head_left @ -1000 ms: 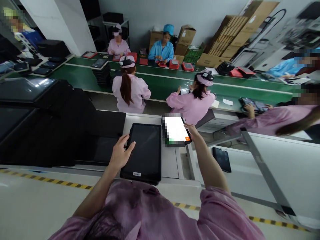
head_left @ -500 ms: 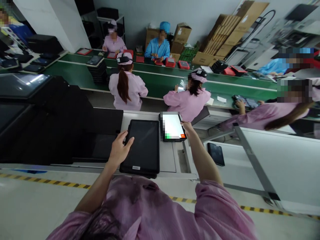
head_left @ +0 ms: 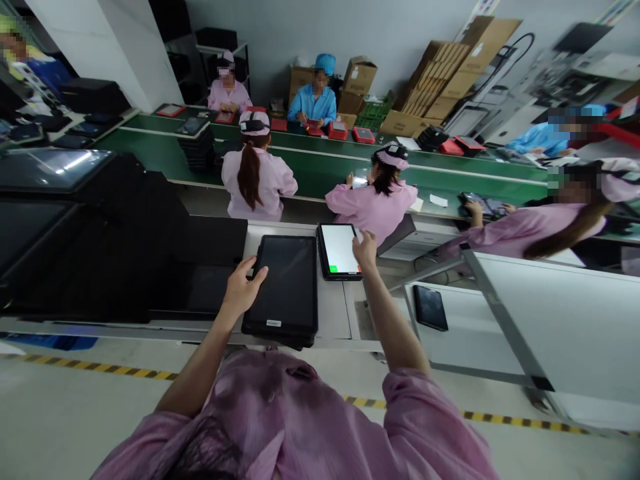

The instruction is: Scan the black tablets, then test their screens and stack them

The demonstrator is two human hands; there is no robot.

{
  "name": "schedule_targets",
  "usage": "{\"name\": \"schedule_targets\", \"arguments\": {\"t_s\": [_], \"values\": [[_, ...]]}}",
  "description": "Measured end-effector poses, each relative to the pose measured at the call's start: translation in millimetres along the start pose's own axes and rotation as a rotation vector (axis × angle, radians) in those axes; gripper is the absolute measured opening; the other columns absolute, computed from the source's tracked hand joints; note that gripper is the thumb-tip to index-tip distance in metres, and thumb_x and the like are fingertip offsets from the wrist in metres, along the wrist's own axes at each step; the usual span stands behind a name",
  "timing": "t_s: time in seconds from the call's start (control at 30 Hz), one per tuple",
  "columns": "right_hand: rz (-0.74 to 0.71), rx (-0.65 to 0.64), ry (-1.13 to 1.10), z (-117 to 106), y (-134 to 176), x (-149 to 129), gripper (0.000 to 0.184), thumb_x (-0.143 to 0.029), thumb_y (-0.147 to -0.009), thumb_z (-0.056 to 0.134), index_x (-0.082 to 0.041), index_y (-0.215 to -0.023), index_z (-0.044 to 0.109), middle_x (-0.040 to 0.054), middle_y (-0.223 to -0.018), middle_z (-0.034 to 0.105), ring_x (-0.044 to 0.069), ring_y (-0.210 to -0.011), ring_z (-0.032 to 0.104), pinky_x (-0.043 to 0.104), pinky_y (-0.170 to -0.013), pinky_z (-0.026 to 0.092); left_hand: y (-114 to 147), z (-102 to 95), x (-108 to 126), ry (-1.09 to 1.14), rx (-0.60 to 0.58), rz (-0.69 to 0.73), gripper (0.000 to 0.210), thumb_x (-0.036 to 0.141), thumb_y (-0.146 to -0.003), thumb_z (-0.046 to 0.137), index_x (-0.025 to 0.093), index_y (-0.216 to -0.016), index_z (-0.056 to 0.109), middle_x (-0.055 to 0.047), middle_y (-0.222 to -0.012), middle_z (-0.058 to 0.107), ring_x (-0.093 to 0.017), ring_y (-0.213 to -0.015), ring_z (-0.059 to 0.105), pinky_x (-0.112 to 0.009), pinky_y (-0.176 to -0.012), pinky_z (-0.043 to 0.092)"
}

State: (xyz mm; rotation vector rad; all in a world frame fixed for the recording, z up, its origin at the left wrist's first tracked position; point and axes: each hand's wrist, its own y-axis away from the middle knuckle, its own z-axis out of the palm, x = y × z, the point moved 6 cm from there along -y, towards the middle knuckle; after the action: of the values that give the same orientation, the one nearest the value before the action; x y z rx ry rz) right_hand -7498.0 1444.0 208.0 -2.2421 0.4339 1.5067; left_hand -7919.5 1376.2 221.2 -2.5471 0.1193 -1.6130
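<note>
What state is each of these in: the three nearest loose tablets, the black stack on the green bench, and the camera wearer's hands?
Large tablet: lying flat, screen dark
Smaller tablet: screen lit white
Tablet on the right: lying down, screen dark
Black stack: piled up
Left hand: spread, at large tablet's left edge
Right hand: at lit tablet's right edge, grip unclear
</note>
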Motion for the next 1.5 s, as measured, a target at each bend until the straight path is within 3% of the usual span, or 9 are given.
{"name": "schedule_targets", "arguments": {"t_s": [0.13,0.17,0.33,0.5,0.73,0.9,1.1,1.3,1.5], "values": [[-0.098,-0.197,-0.111,59,81,-37,0.064,-0.057,-0.095,0.067,-0.023,-0.149,0.063,0.0133,-0.156,0.065,0.027,-0.140,0.064,0.046,-0.124,0.050,-9,3.1,-9,0.132,-0.019,-0.036,0.050,0.051,-0.096,0.070,0.021,-0.134,0.080,-0.012,-0.155,0.071,-0.032,-0.145,0.066,-0.043,-0.119,0.055],[-0.106,-0.233,-0.164,71,102,-44,0.069,-0.060,-0.095,0.068,-0.027,-0.155,0.060,0.0100,-0.161,0.062,0.027,-0.148,0.059,0.047,-0.130,0.045,-12,3.5,-11,0.152,-0.019,-0.042,0.048,0.050,-0.096,0.070,0.020,-0.133,0.081,-0.012,-0.154,0.072,-0.032,-0.144,0.066,-0.042,-0.118,0.056],[-0.032,-0.228,-0.286,87,154,-55,0.076,-0.065,-0.098,0.064,-0.035,-0.166,0.051,0.0014,-0.175,0.049,0.026,-0.164,0.043,0.051,-0.139,0.032,-23,5.0,-14,0.162,-0.010,-0.033,0.041,0.044,-0.097,0.068,0.019,-0.124,0.085,-0.012,-0.146,0.077,-0.032,-0.142,0.068,-0.043,-0.118,0.055],[-0.065,-0.177,-0.260,79,153,-62,0.070,-0.055,-0.096,0.064,-0.030,-0.161,0.059,0.0035,-0.170,0.055,0.026,-0.160,0.047,0.049,-0.139,0.030,-26,3.9,-10,0.132,0.006,-0.030,0.038,0.041,-0.096,0.068,0.020,-0.123,0.086,-0.012,-0.146,0.077,-0.031,-0.141,0.069,-0.043,-0.123,0.052],[0.032,-0.182,-0.346,94,136,-56,0.077,-0.057,-0.093,0.059,-0.029,-0.164,0.054,0.0051,-0.151,0.070,0.026,-0.137,0.066,0.044,-0.119,0.055,-23,0.2,-5,0.209,-0.062,-0.037,0.046,0.042,-0.096,0.070,0.014,-0.130,0.083,-0.016,-0.152,0.073,-0.034,-0.148,0.064,-0.045,-0.126,0.049],[-0.049,-0.122,-0.292,102,90,-62,0.067,-0.063,-0.094,0.054,-0.022,-0.144,0.070,0.0093,-0.151,0.070,0.025,-0.142,0.061,0.040,-0.126,0.045,28,-17.2,-14,0.283,-0.127,-0.031,0.064,0.061,-0.095,0.072,0.017,-0.141,0.078,-0.015,-0.159,0.068,-0.036,-0.152,0.060,-0.047,-0.122,0.053],[-0.129,-0.121,-0.267,105,75,-71,0.050,-0.063,-0.093,0.050,-0.022,-0.100,0.078,0.0071,-0.115,0.080,0.026,-0.119,0.068,0.039,-0.112,0.051,87,-30.8,-19,0.140,-0.228,0.101,0.110,0.058,-0.065,0.101,0.023,-0.162,0.061,-0.014,-0.174,0.052,-0.041,-0.161,0.048,-0.050,-0.125,0.052],[-0.175,-0.028,-0.295,97,86,-81,0.040,-0.053,-0.091,0.048,-0.023,-0.083,0.072,0.0066,-0.101,0.077,0.024,-0.109,0.067,0.037,-0.101,0.052,91,-26.1,-21,0.172,-0.111,0.205,0.095,0.053,-0.069,0.102,0.024,-0.153,0.069,-0.015,-0.165,0.062,-0.038,-0.151,0.061,-0.050,-0.118,0.058],[-0.137,-0.020,-0.292,92,95,-86,0.042,-0.057,-0.089,0.054,-0.021,-0.085,0.074,0.0031,-0.091,0.074,0.021,-0.094,0.065,0.033,-0.089,0.051,97,-21.0,-35,0.244,-0.040,0.278,0.090,0.051,-0.069,0.102,0.024,-0.149,0.072,-0.017,-0.160,0.066,-0.038,-0.150,0.062,-0.055,-0.124,0.053]]}}
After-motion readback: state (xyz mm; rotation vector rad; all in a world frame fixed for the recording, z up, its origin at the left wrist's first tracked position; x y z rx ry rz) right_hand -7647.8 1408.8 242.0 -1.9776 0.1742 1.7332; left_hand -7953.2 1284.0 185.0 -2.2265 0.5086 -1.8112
